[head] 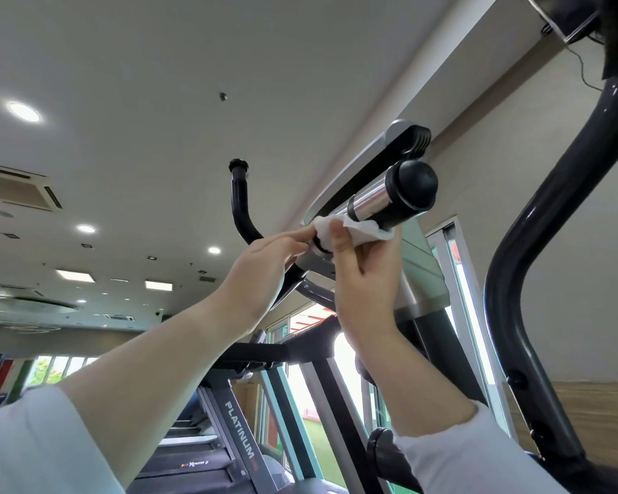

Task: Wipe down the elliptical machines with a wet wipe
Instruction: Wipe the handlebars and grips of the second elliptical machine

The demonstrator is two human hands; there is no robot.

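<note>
I look up at the elliptical machine's short handle (pixel 393 194), a chrome tube with a round black end cap. A white wet wipe (pixel 357 228) is wrapped under and around the handle near its base. My right hand (pixel 361 276) pinches the wipe from below, thumb on its front. My left hand (pixel 264 276) reaches in from the left with its fingertips on the wipe's left edge, against the handle. The machine's grey console (pixel 414 258) sits just behind both hands.
A thick dark moving arm (pixel 536 244) of the elliptical curves up on the right. A second black handle (pixel 239 197) rises at centre left. A treadmill marked PLATINUM (pixel 243 436) stands below, with windows behind it. The ceiling with lights fills the top.
</note>
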